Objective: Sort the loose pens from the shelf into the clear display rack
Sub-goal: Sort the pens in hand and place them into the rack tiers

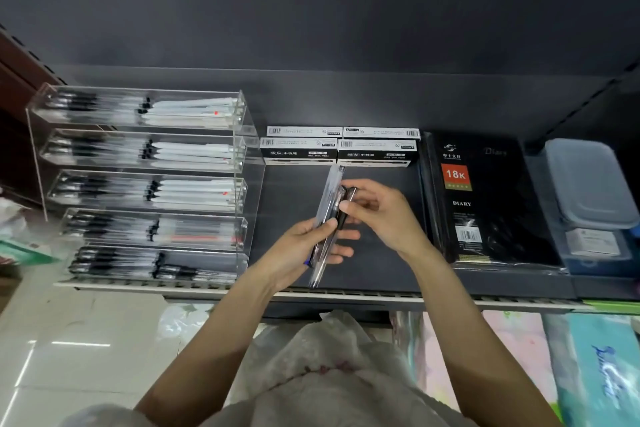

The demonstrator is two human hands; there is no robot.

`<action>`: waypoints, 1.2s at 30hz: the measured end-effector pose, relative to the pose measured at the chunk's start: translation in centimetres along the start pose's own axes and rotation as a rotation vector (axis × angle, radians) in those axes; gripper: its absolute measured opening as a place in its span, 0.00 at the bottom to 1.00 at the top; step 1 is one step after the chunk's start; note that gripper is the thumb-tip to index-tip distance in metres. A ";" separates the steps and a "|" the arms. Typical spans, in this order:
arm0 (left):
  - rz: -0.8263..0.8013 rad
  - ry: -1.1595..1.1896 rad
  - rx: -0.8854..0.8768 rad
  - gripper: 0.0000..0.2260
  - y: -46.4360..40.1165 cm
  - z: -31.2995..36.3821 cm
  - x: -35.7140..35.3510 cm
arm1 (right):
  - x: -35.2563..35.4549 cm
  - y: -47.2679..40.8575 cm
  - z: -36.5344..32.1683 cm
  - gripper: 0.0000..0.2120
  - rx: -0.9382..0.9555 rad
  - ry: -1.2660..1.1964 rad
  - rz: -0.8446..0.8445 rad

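Your left hand [304, 246] grips a bundle of pens [327, 218] over the middle of the dark shelf [381, 253], thumb across the top and fingers curled beneath. The bundle runs from near to far, tilted slightly right at the far end, its far tip almost reaching the boxes [337, 147]. Your right hand [377, 211] pinches the bundle's far part, fingertips on a darker pen at the right edge of the bundle. The rack [242, 149] stands at the left on the shelf, well apart from your hands; all five of its tiers hold rows of pens lying sideways. The boxes sit against the back wall, just right of the rack. A black diary [485, 204] lies to the right, with a clear container [588, 184] beyond it.
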State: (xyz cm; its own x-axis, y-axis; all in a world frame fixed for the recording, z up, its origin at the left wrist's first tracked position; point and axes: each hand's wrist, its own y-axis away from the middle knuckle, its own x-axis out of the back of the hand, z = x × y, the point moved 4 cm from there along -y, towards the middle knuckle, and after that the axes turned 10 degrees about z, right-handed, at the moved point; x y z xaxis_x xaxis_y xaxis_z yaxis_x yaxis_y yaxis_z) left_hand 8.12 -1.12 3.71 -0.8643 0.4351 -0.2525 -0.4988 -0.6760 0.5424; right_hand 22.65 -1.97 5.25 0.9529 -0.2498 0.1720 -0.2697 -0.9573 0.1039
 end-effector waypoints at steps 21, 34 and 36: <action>-0.090 0.008 -0.084 0.13 1.3 -0.2 3.0 | 1.2 -2.9 -5.9 0.05 0.131 -0.096 0.354; 0.105 0.483 -0.180 0.10 -0.2 1.7 2.7 | -2.2 5.1 -2.8 0.09 0.128 -0.343 0.747; 0.120 0.528 -0.233 0.08 -0.6 2.2 2.0 | -4.2 6.3 -1.0 0.07 0.069 -0.334 0.790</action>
State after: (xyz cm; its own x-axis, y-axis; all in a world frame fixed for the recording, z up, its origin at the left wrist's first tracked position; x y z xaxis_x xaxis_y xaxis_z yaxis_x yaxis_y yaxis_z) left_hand 6.82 1.49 4.58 -0.8013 0.0327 -0.5974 -0.3450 -0.8410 0.4167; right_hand 16.76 -6.80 6.17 0.4829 -0.8660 -0.1300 -0.8725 -0.4885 0.0131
